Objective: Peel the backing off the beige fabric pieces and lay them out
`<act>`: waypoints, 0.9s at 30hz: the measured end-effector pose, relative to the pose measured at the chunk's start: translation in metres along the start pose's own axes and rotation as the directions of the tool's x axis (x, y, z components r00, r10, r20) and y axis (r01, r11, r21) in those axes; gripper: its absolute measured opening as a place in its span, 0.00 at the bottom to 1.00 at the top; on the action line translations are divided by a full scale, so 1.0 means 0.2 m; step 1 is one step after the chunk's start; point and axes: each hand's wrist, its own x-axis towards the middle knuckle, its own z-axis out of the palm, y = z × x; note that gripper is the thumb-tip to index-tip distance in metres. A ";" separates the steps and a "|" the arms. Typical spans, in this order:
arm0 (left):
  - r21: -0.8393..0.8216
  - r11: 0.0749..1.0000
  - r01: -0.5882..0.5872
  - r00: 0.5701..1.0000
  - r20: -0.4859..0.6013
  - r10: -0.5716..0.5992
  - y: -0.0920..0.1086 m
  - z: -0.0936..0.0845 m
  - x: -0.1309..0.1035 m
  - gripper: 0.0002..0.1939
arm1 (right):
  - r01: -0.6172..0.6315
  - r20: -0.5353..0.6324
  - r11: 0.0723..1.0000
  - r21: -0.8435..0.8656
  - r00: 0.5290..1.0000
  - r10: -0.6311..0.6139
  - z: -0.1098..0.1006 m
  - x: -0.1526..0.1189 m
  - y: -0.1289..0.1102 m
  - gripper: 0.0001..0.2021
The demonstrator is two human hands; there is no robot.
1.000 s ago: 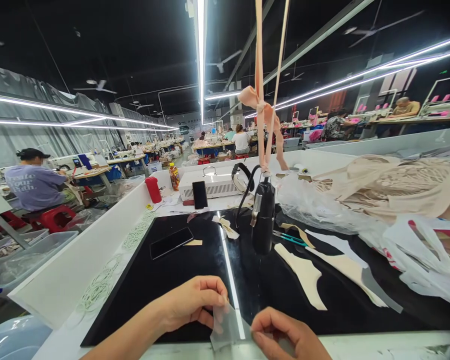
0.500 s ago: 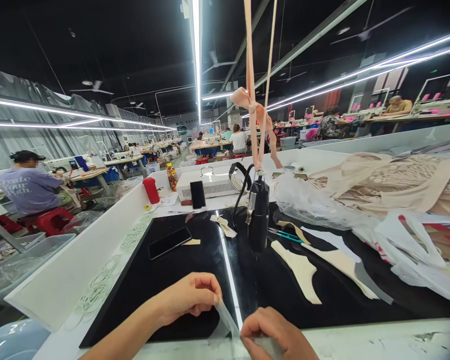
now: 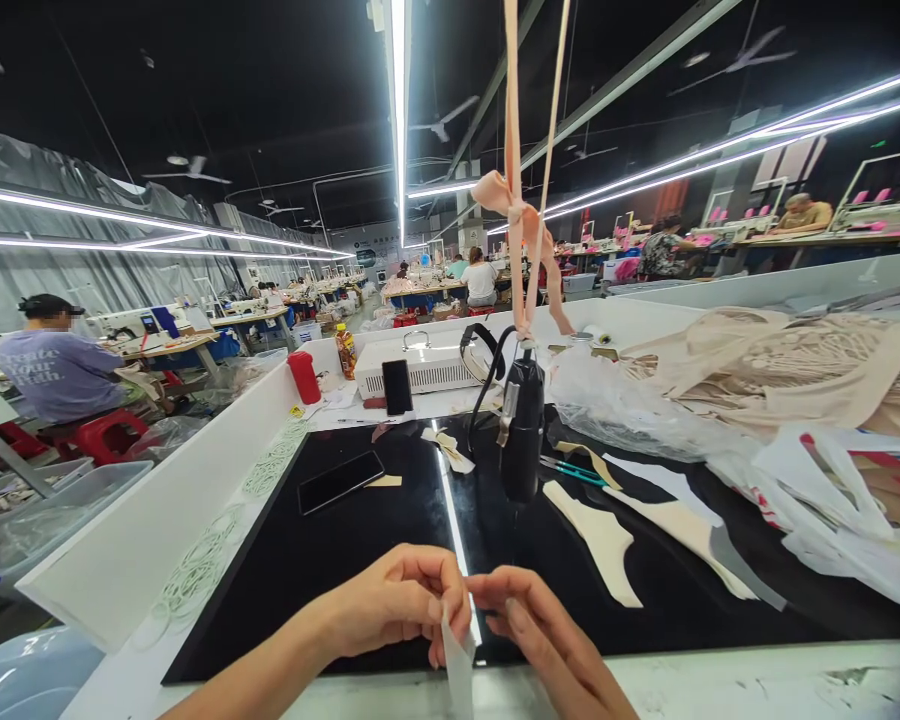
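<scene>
My left hand (image 3: 394, 606) is closed in a pinch on a thin, whitish translucent strip (image 3: 459, 672), which hangs from the fingertips at the front edge of the black work surface (image 3: 375, 540). Close by on the right is my right hand (image 3: 544, 628), its fingers extended and thumb apart, with the fingertips at the left hand's fingers. I see nothing held in it. Beyond the hands a black handheld tool (image 3: 521, 430) hangs from a peach fabric strap (image 3: 521, 215). Cream fabric pieces (image 3: 594, 540) lie to the right, near teal-handled tweezers (image 3: 574, 470).
A dark phone (image 3: 341, 482) lies left of the tool; another phone (image 3: 397, 388) leans on a white metal box (image 3: 435, 370). Pale cord coils (image 3: 199, 565) line the left side. Plastic bags (image 3: 645, 405) and beige garments (image 3: 787, 370) fill the right. A co-worker (image 3: 56, 360) sits at left.
My right hand has moved up and left to my left hand, its fingers straightening and letting go of the strip's lower end. The strip now hangs down from my left hand.
</scene>
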 end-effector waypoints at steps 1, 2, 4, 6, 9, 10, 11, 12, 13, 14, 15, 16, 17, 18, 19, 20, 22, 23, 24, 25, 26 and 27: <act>-0.003 1.000 -0.012 1.000 0.016 0.012 0.00 0.00 0.01 0.21 | -0.009 0.044 0.999 0.046 0.999 0.007 0.02 0.00 0.02 0.23; -0.001 1.000 -0.023 0.999 0.027 0.023 0.00 -0.01 0.02 0.20 | -0.027 0.096 0.996 0.086 0.995 0.019 0.04 0.01 0.04 0.22; 0.012 0.999 -0.036 0.999 0.027 0.036 -0.01 -0.02 0.04 0.20 | -0.068 0.167 0.989 0.129 0.985 0.045 0.05 0.01 0.08 0.21; 0.046 0.998 -0.044 0.999 0.006 0.043 -0.02 -0.05 0.05 0.20 | -0.081 0.155 0.991 0.103 0.986 0.065 0.04 0.03 0.11 0.21; 0.157 0.986 -0.059 0.997 -0.037 0.066 -0.03 -0.09 0.07 0.23 | -0.043 0.069 0.994 -0.098 0.996 0.050 -0.03 0.06 0.11 0.20; 0.213 0.975 -0.062 0.996 -0.050 0.074 -0.04 -0.10 0.07 0.24 | -0.029 0.041 0.982 -0.187 0.998 0.037 -0.05 0.07 0.11 0.19; 0.278 0.959 -0.063 0.995 -0.062 0.083 -0.04 -0.12 0.07 0.25 | -0.014 0.017 0.960 -0.280 1.000 0.019 -0.07 0.08 0.10 0.17; 0.350 0.934 -0.065 0.993 -0.071 0.096 -0.04 -0.13 0.08 0.24 | 0.002 -0.001 0.929 -0.371 1.000 -0.003 -0.08 0.10 0.10 0.15; 0.427 0.902 -0.069 0.991 -0.077 0.112 -0.04 -0.14 0.08 0.23 | 0.020 -0.014 0.890 -0.455 0.999 -0.029 -0.09 0.11 0.09 0.13; 0.503 0.861 -0.075 0.988 -0.079 0.132 -0.04 -0.15 0.08 0.21 | 0.037 -0.023 0.847 -0.530 0.998 -0.058 -0.10 0.12 0.09 0.12; 0.574 0.815 -0.084 0.985 -0.074 0.153 -0.04 -0.16 0.08 0.18 | 0.054 -0.024 0.804 -0.593 0.996 -0.085 -0.10 0.14 0.09 0.11; 0.635 0.767 -0.093 0.983 -0.064 0.173 -0.05 -0.17 0.08 0.15 | 0.072 -0.014 0.762 -0.644 0.994 -0.106 -0.11 0.15 0.10 0.11; 0.683 0.723 -0.103 0.980 -0.053 0.190 -0.05 -0.18 0.07 0.12 | 0.091 0.004 0.724 -0.683 0.993 -0.122 -0.12 0.16 0.11 0.11; 0.716 0.689 -0.110 0.978 -0.044 0.202 -0.06 -0.19 0.07 0.10 | 0.116 0.029 0.691 -0.714 0.990 -0.136 -0.13 0.18 0.13 0.11; 0.742 0.660 -0.115 0.977 -0.036 0.211 -0.06 -0.20 0.06 0.09 | 0.144 0.060 0.659 -0.739 0.987 -0.148 -0.14 0.19 0.14 0.11; 0.767 0.630 -0.118 0.975 -0.030 0.220 -0.07 -0.21 0.05 0.08 | 0.172 0.091 0.628 -0.759 0.983 -0.159 -0.15 0.20 0.16 0.12; 0.817 0.564 -0.119 0.970 -0.025 0.240 -0.09 -0.23 0.04 0.08 | 0.213 0.131 0.569 -0.795 0.974 -0.182 -0.18 0.21 0.18 0.12; 0.837 0.533 -0.121 0.967 -0.022 0.254 -0.10 -0.24 0.03 0.08 | 0.227 0.143 0.542 -0.809 0.971 -0.193 -0.19 0.22 0.19 0.12; 0.853 0.506 -0.124 0.963 -0.019 0.268 -0.11 -0.26 0.03 0.08 | 0.238 0.155 0.517 -0.822 0.968 -0.200 -0.20 0.22 0.19 0.12; 0.862 0.490 -0.128 0.959 -0.018 0.281 -0.11 -0.27 0.02 0.09 | 0.251 0.167 0.492 -0.834 0.964 -0.209 -0.21 0.23 0.19 0.11; 0.865 0.485 -0.130 0.957 -0.019 0.290 -0.12 -0.28 0.02 0.09 | 0.270 0.184 0.466 -0.842 0.957 -0.222 -0.22 0.23 0.20 0.11; 0.865 0.484 -0.132 0.955 -0.019 0.295 -0.12 -0.29 0.02 0.10 | 0.297 0.205 0.441 -0.847 0.948 -0.244 -0.22 0.23 0.20 0.10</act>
